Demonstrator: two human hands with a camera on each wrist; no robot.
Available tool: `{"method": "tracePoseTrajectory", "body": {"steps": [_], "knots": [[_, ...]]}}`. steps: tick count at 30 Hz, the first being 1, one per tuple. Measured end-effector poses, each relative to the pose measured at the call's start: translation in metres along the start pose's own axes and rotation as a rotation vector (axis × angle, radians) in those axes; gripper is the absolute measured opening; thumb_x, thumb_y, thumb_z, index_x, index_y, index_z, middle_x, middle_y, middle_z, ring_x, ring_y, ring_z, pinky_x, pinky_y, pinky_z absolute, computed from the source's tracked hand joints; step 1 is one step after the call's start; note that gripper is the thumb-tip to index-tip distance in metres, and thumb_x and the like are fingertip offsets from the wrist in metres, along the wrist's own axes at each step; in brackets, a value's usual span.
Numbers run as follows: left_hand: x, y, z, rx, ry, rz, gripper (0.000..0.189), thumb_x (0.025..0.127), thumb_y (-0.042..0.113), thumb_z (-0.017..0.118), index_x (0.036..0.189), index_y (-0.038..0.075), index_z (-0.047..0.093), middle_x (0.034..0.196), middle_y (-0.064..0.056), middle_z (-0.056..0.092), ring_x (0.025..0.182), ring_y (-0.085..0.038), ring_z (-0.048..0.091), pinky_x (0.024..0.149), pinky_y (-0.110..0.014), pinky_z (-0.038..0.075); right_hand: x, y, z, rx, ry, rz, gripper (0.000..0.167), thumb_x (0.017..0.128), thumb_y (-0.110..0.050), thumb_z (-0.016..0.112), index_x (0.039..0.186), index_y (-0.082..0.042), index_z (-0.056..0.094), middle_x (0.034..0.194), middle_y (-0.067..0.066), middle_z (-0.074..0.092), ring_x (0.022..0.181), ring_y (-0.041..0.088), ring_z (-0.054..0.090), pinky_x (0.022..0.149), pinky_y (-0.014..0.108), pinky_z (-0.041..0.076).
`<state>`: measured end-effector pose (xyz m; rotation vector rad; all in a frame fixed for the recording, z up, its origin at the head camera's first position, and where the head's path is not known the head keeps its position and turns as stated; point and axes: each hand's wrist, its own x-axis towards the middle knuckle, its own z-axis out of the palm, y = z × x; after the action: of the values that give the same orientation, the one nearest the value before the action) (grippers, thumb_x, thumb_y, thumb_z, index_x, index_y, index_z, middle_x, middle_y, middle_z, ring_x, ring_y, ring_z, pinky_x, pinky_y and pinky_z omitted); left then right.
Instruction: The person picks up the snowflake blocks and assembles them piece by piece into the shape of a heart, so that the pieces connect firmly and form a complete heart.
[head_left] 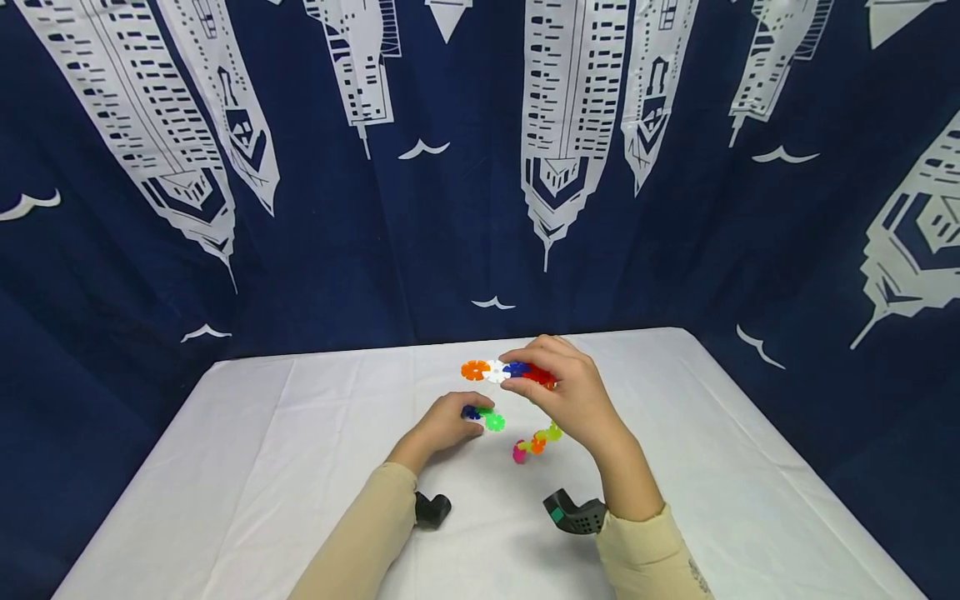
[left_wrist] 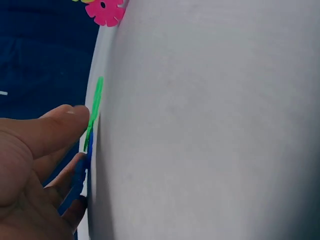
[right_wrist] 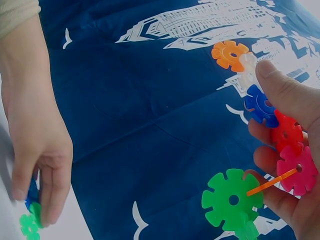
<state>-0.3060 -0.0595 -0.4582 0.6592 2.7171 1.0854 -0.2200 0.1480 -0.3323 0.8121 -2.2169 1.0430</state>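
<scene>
My right hand (head_left: 573, 387), raised over the table, pinches a chain of slotted interlocking plastic discs between thumb and fingers. From its far end run an orange disc (head_left: 475, 370), a white disc (head_left: 496, 372), a blue disc (right_wrist: 260, 105) and a red disc (right_wrist: 286, 132). Past these, in the right wrist view, come a pink disc (right_wrist: 302, 175) and a large green disc (right_wrist: 217, 200). Low by the table, my left hand (head_left: 446, 421) holds a short piece of joined green discs (head_left: 495, 422) and a dark blue disc (head_left: 470, 412), its thumb against the green in the left wrist view.
Below the right hand is a string of yellow, orange and pink discs (head_left: 519, 452). A white cloth covers the table (head_left: 300, 467). Behind it hangs a navy curtain (head_left: 450, 233) with white building prints. Black wrist devices (head_left: 576, 515) sit at both sleeves.
</scene>
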Motion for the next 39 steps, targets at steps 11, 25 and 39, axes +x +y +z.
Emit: {"method": "tracePoseTrajectory", "body": {"steps": [11, 25, 39], "knots": [[-0.027, -0.008, -0.005, -0.026, 0.028, 0.035, 0.038, 0.085, -0.003, 0.074, 0.118, 0.015, 0.071, 0.116, -0.002, 0.073, 0.114, -0.022, 0.065, 0.109, -0.046, 0.047, -0.001, 0.000, -0.001, -0.005, -0.021, 0.011, 0.027, 0.081, -0.017, 0.084, 0.107, -0.017, 0.077, 0.093, -0.007, 0.069, 0.090, 0.009, 0.059, 0.070, 0.022, 0.056], [-0.040, -0.015, -0.008, -0.137, 0.195, 0.007, 0.043, 0.082, -0.006, 0.075, 0.120, 0.012, 0.068, 0.111, -0.006, 0.071, 0.096, -0.016, 0.067, 0.088, -0.035, 0.057, -0.001, -0.002, -0.002, -0.021, -0.039, 0.050, 0.028, 0.080, -0.019, 0.085, 0.107, -0.019, 0.077, 0.093, -0.007, 0.068, 0.092, 0.008, 0.059, 0.070, 0.022, 0.057], [-0.044, -0.020, -0.018, 0.091, 0.315, -0.036, 0.024, 0.087, -0.008, 0.064, 0.102, 0.007, 0.075, 0.098, -0.006, 0.075, 0.090, -0.019, 0.067, 0.086, -0.039, 0.057, -0.002, 0.000, -0.005, -0.027, -0.044, 0.070, 0.027, 0.080, -0.019, 0.084, 0.107, -0.018, 0.076, 0.093, -0.007, 0.068, 0.091, 0.009, 0.060, 0.070, 0.022, 0.057]]}}
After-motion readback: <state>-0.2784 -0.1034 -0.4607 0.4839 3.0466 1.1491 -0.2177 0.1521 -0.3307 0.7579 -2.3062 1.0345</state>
